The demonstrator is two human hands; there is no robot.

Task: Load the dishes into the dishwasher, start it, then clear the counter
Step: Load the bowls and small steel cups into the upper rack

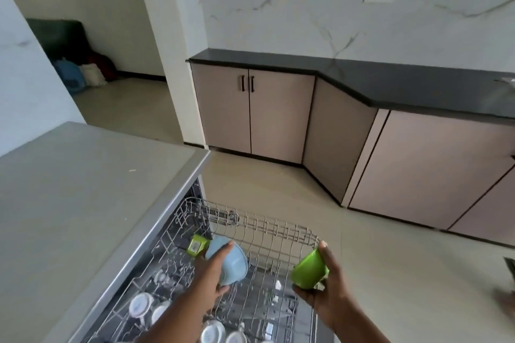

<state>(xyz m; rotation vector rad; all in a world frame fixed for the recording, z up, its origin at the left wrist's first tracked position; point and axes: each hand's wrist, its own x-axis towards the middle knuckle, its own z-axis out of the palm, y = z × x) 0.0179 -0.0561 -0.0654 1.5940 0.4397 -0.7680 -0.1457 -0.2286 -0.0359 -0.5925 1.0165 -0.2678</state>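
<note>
The dishwasher's upper wire rack [267,227] is pulled out below the grey counter [83,189]. My left hand [213,270] grips a light blue bowl [231,262], tipped on its side over the rack's far left part. Just beyond it a green cup [197,244] lies in the rack. My right hand [326,284] holds another green cup [309,270] tilted above the rack's right edge. Several white cups [140,304] stand upside down in the near part of the rack.
Beige cabinets [276,117] with a black worktop [390,83] line the far wall and right side. Tiled floor [278,192] lies between them and the dishwasher. A doorway at the left opens to a room with bags [80,75] on the floor.
</note>
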